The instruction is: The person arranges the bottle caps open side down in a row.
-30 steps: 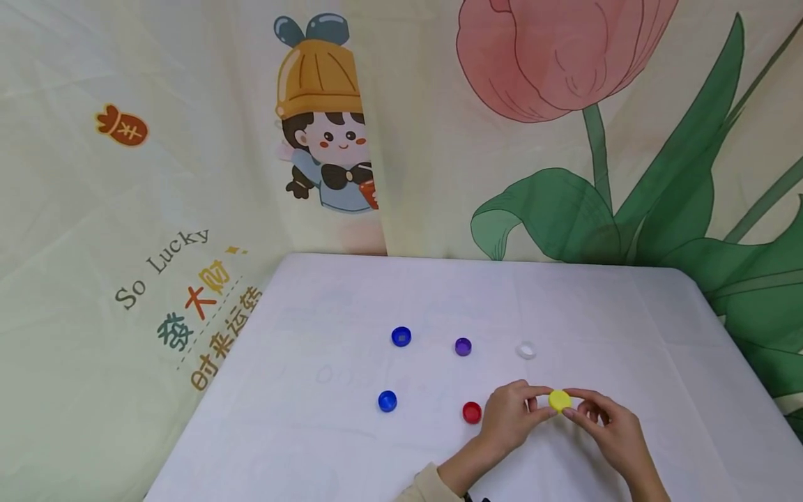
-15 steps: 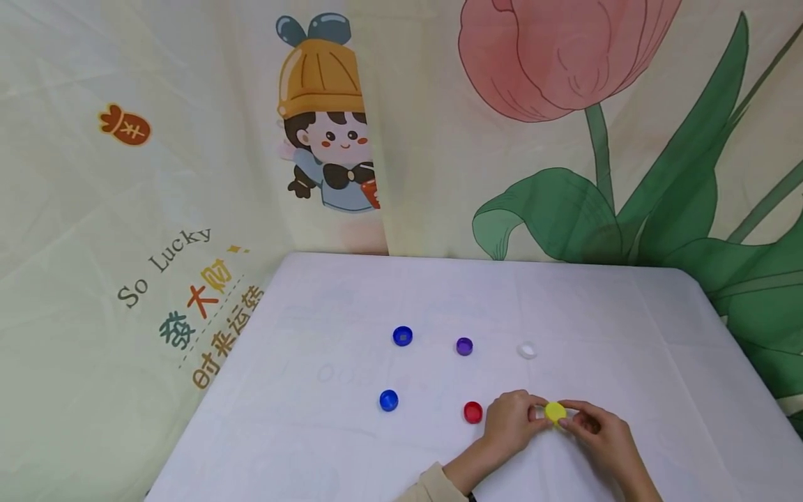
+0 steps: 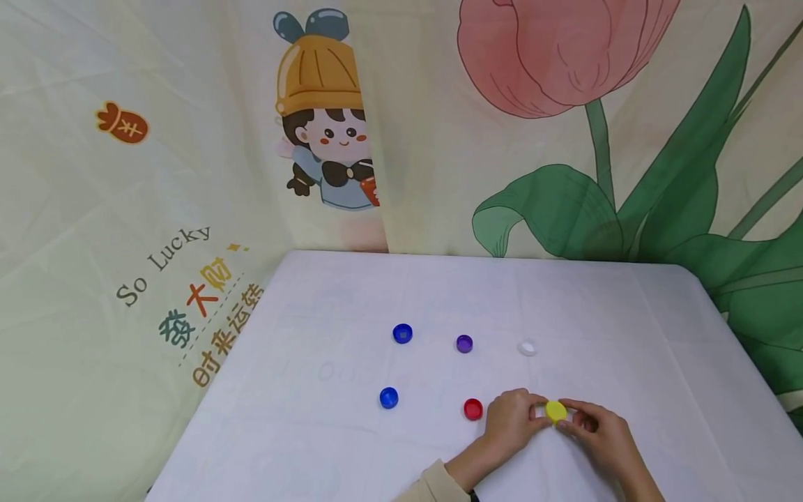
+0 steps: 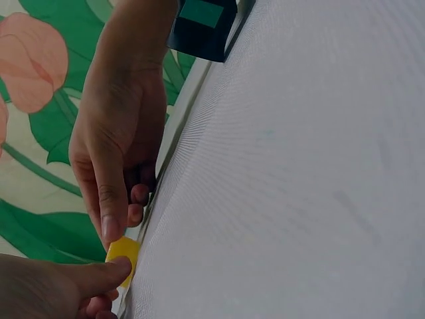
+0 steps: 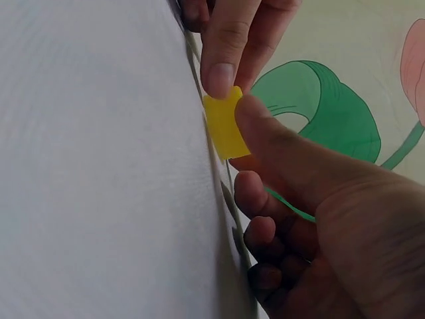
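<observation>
A yellow bottle cap (image 3: 555,411) is held between both hands over the right front of the table. My left hand (image 3: 511,420) pinches its left side between thumb and forefinger. From the right, my right hand (image 3: 605,436) pinches the opposite side the same way. In the left wrist view the cap (image 4: 123,256) shows partly behind the left thumb; in the right wrist view its yellow side (image 5: 224,126) lies between the fingertips of both hands. A red cap (image 3: 473,409) lies just left of my left hand, its hollow side up.
On the white-covered table (image 3: 301,446) lie more caps: a blue one (image 3: 389,398) to the left, and behind, another blue one (image 3: 403,334), a purple one (image 3: 464,344) and a white one (image 3: 527,347). A printed cloth (image 3: 426,139) hangs behind the table.
Both hands have come slightly nearer the front edge and a little left with the yellow cap, keeping their pinch. Over the last half second they hold almost still. The other caps stay put.
</observation>
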`<state>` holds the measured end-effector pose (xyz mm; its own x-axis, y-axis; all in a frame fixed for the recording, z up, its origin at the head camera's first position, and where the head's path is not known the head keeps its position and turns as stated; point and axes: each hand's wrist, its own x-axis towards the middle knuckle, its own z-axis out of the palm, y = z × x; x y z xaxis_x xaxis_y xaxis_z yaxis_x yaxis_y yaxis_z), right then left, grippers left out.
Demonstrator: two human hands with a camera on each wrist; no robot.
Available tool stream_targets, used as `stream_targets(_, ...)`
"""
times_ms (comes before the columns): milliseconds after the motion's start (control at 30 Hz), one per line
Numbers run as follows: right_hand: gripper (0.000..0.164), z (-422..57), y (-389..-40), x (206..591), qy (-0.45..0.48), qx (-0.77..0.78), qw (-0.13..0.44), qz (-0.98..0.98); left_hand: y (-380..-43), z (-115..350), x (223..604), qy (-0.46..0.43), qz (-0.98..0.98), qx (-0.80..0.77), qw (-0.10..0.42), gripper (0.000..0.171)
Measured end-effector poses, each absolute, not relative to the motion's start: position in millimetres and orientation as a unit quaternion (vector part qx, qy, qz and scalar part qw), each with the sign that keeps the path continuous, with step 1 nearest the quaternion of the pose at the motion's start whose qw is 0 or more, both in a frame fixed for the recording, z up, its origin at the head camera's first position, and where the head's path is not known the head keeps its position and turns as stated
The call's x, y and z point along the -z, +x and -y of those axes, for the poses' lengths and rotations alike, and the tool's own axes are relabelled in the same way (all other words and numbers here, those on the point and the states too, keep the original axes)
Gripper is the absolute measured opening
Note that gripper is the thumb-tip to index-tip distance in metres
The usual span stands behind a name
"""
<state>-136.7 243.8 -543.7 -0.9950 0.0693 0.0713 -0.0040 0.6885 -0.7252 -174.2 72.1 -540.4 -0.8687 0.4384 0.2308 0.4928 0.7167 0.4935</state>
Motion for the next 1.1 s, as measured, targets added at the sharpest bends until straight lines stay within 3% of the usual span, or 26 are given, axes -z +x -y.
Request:
stream_targets(300, 0.048, -243, -136, 539, 0.01, -0.389, 0.118, 0.913, -176, -59, 526, -0.268, 0.911, 0.302, 0.09, 0.035)
stream_targets(600, 0.036, -214, -141, 513, 0.008, -0.423, 0.133, 0.896, -185, -1, 512, -0.221, 0.873, 0.41, 0.145, 0.028)
stream_targets(800, 0.028, -180, -147, 514, 0.023, -0.468, 0.146, 0.871, -189, 39, 515, -0.212, 0.862, 0.451, 0.098, 0.033)
stream_targets(933, 0.034, -157, -150, 525, 0.036, -0.494, 0.142, 0.857, -190, 54, 521, -0.21, 0.868, 0.449, 0.039, 0.04)
stream_targets(1100, 0.042, -137, -149, 543, 0.055, -0.506, 0.113, 0.853, -189, 64, 528, -0.224, 0.865, 0.448, 0.003, 0.043)
